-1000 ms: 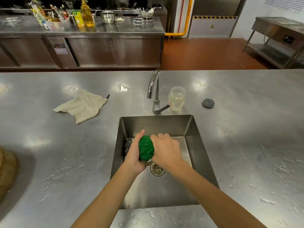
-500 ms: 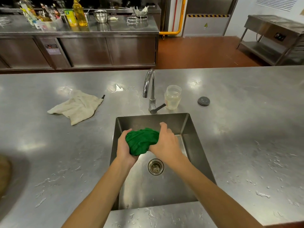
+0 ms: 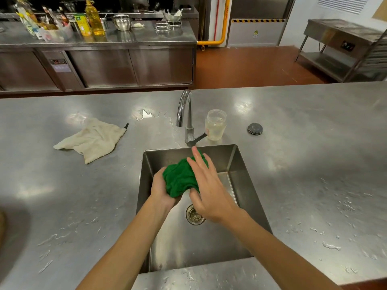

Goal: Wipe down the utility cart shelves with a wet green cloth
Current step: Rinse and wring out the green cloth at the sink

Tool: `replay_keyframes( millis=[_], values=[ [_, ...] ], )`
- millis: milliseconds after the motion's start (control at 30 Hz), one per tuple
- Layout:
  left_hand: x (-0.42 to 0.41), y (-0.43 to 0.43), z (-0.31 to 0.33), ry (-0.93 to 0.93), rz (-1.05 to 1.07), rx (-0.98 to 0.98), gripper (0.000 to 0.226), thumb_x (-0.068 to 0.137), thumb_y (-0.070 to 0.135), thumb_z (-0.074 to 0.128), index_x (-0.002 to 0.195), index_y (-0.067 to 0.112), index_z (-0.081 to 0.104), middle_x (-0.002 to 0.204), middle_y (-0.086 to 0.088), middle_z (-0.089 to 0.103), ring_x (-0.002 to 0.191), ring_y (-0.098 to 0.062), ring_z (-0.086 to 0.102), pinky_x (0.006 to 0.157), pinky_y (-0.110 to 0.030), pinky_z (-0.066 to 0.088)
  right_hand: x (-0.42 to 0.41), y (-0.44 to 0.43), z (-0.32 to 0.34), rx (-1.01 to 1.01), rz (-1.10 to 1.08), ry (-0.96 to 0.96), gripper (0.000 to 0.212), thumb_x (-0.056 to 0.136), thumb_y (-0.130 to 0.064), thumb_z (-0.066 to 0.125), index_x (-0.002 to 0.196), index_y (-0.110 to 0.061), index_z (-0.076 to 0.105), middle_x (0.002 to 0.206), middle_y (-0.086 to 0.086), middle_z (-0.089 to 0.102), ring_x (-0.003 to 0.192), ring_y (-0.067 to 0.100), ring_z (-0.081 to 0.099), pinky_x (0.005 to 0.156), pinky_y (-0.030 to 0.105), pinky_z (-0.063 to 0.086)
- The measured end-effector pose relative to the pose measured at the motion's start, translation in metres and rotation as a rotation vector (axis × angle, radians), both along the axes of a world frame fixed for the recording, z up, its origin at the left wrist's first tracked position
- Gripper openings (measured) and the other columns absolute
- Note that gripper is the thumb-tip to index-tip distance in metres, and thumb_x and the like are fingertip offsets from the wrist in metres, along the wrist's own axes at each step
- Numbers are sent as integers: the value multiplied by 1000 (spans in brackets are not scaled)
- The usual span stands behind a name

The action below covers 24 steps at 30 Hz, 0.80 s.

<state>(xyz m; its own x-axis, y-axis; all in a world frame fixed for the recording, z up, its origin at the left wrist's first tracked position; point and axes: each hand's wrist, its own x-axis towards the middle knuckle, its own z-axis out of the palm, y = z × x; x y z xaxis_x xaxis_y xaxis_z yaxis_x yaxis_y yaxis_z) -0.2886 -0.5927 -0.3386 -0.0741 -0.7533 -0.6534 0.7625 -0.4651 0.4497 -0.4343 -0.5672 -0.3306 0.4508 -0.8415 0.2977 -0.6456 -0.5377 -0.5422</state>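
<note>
A bunched green cloth [image 3: 180,178] is held over the steel sink [image 3: 247,176]. My left hand [image 3: 160,189] grips its lower left side from underneath. My right hand [image 3: 209,189] lies over the cloth's right side with its fingers straight, fingertips pointing toward the faucet [image 3: 185,114]. The thumb of my right hand sits under the cloth's lower edge. No utility cart is in view.
A beige rag [image 3: 92,139] lies on the wet steel counter left of the sink. A clear plastic jar [image 3: 215,127] and a round grey lid [image 3: 255,129] sit behind the sink. The drain [image 3: 193,215] shows below my hands. A back counter holds bottles and bowls.
The cloth went from a tight wrung ball to a looser bundle and rose toward the faucet. My right hand let go of its grip and straightened its fingers over the cloth.
</note>
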Motion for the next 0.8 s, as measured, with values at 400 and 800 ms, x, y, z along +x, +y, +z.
replay_keyframes(
  millis=[400,800],
  values=[
    [-33,3,6,-315,14,-37,59,75,69,67,112,23,68,112,-7,72,109,-25,65,97,-48,51,-13,-35,-19,-225,-308,460,81,39,-24,93,112,-5,62,85,5,61,69,21,57,48,28,44],
    [-34,-23,18,-194,206,-7,61,52,23,83,110,6,72,109,-12,72,95,-28,71,84,-42,58,21,-29,2,-200,-347,535,70,64,-13,76,129,-2,52,132,21,53,132,45,41,105,69,31]
  ],
)
